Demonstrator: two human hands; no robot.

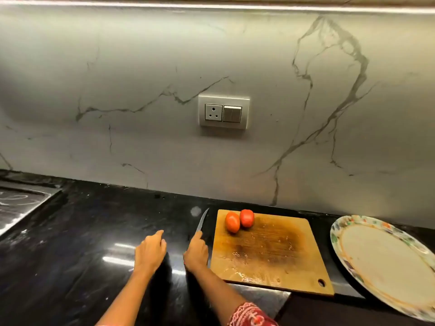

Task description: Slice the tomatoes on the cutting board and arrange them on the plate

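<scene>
Black stone counter (70, 267), marble wall. Our right hand (196, 254) grips the knife (202, 222), left of the cutting board (270, 250); left hand (150, 251) relaxed, empty. Two whole tomatoes (239, 220) at board's far-left corner; plate (386, 262) right. Risk: unsteadied round tomatoes rolling under the blade.

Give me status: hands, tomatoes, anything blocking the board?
Right hand has its grip on the knife; left hand open, empty. Two tomatoes whole on cutting board. Plate bare. Nothing blocking.
</scene>
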